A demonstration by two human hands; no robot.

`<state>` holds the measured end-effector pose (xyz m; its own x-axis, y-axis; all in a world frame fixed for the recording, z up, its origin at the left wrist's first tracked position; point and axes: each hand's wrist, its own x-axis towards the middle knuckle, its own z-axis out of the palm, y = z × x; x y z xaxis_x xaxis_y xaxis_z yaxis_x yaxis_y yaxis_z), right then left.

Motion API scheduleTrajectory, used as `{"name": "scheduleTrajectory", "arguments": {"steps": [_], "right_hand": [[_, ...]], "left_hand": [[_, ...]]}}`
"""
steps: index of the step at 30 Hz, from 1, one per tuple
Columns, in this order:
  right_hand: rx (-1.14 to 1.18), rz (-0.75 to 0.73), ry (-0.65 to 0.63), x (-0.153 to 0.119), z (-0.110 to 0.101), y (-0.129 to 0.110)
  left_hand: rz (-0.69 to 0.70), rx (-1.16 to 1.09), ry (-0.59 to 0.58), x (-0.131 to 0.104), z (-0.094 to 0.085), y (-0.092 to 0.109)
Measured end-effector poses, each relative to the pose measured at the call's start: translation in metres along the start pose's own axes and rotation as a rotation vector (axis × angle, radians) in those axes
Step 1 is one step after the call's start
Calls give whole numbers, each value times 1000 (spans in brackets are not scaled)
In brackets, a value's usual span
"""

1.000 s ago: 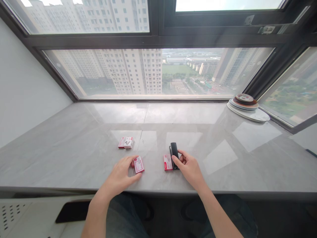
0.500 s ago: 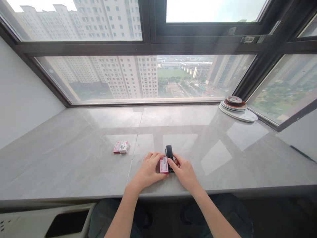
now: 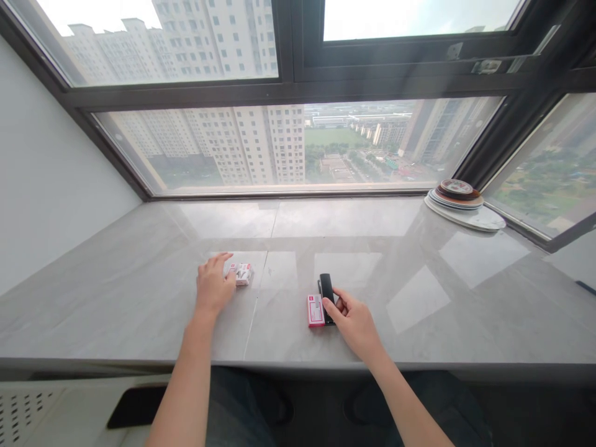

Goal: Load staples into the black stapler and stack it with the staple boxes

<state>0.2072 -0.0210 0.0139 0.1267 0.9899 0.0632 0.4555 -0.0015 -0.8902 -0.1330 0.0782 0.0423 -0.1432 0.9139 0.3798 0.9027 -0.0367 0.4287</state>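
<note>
My left hand [image 3: 215,284] is at the small white and red boxes [image 3: 243,274] on the left, which look like two lying together. Its fingers are apart and its thumb is at the near-left side of the boxes; I cannot tell whether it touches them. My right hand [image 3: 352,320] is closed on a black stapler [image 3: 326,292], thumb on its left side and fingers on its right. Against the stapler's left side lies a flat pink and white box [image 3: 315,311], with no hand round it.
A stack of plates [image 3: 460,202] stands at the right back corner by the window. The grey marble-look counter [image 3: 116,310] ends in a front edge just before my legs. Below it on the left is a pale perforated object [image 3: 69,406].
My left hand has let go of the pink and white box and moved left to the small boxes. My right hand stays on the stapler. The view has shifted slightly.
</note>
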Motion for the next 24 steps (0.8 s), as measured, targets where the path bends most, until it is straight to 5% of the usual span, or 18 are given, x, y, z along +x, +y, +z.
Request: {"name": "scheduleTrajectory", "arguments": {"steps": [4, 9, 13, 18, 21, 24], "right_hand": [[2, 5, -2, -1, 0, -2], [3, 12, 2, -1, 2, -2], [-1, 14, -1, 0, 3, 0], [-9, -1, -4, -1, 2, 1], [-7, -14, -15, -1, 1, 1], [-12, -12, -14, 0, 1, 0]], "left_hand": [[44, 1, -297, 1, -5, -44], [16, -79, -449, -42, -29, -44], [65, -219, -543, -72, -40, 10], [326, -432, -481, -79, -18, 105], [386, -474, -531, -79, 1, 130], [323, -533, -591, -86, 16, 134]]}}
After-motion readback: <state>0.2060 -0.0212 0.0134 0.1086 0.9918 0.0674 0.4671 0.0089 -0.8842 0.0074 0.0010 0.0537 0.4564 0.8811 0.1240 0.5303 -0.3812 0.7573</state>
